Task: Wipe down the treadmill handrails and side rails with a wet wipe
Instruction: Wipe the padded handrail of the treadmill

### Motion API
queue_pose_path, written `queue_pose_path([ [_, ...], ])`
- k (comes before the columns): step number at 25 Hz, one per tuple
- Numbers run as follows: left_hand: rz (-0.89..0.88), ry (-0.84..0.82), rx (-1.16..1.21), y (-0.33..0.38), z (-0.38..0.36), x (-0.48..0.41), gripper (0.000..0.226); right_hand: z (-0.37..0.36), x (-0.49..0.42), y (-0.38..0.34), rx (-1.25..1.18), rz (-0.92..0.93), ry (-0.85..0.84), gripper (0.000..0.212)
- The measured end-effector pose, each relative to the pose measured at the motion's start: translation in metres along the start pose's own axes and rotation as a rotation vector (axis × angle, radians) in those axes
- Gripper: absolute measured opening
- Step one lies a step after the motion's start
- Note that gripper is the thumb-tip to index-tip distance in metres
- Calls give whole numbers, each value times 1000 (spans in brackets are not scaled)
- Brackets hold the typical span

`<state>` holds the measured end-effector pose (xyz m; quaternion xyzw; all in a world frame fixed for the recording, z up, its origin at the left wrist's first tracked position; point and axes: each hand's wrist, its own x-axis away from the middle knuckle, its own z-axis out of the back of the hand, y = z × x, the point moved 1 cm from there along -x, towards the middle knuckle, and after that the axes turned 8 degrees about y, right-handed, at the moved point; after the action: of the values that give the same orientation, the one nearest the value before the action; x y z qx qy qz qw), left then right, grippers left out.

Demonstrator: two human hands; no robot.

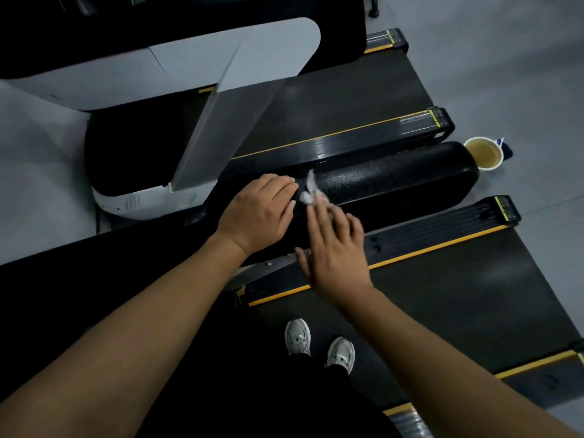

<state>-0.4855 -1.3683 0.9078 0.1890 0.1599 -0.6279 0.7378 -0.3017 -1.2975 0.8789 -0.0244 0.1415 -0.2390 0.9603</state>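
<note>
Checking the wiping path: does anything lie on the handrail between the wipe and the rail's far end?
Nothing visible. The right hand presses the wipe on the handrail; the rail beyond is bare to its end. The left hand rests on the wipe's other side, and the cup stands on the floor.

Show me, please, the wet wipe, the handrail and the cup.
wet wipe [308, 196], head view, crumpled white middle.
handrail [395, 181], head view, black padded top.
cup [489, 167], head view, near rim.
</note>
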Motion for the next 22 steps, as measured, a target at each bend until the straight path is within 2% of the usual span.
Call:
queue_pose_path([
  [2, -2, 5, 6, 0, 1, 0, 35, -2, 5, 8, 22, 36, 3, 78],
  [6, -9, 5, 7, 0, 1, 0, 35, 4, 8, 38, 62, -163, 6, 80],
  [11, 10, 28, 67, 0, 5, 0, 33, 4, -5, -12, -40, 122, -44, 82],
  [14, 11, 42, 113, -3, 6, 3, 31, 11, -3, 20, 28, 14, -19, 74],
  [17, -67, 8, 73, -17, 17, 11, 33, 17, -5, 26, 36, -75, -23, 76],
  [22, -110, -24, 20, -37, 27, 27, 40, 13, -15, -15, -33, 171, -20, 75],
])
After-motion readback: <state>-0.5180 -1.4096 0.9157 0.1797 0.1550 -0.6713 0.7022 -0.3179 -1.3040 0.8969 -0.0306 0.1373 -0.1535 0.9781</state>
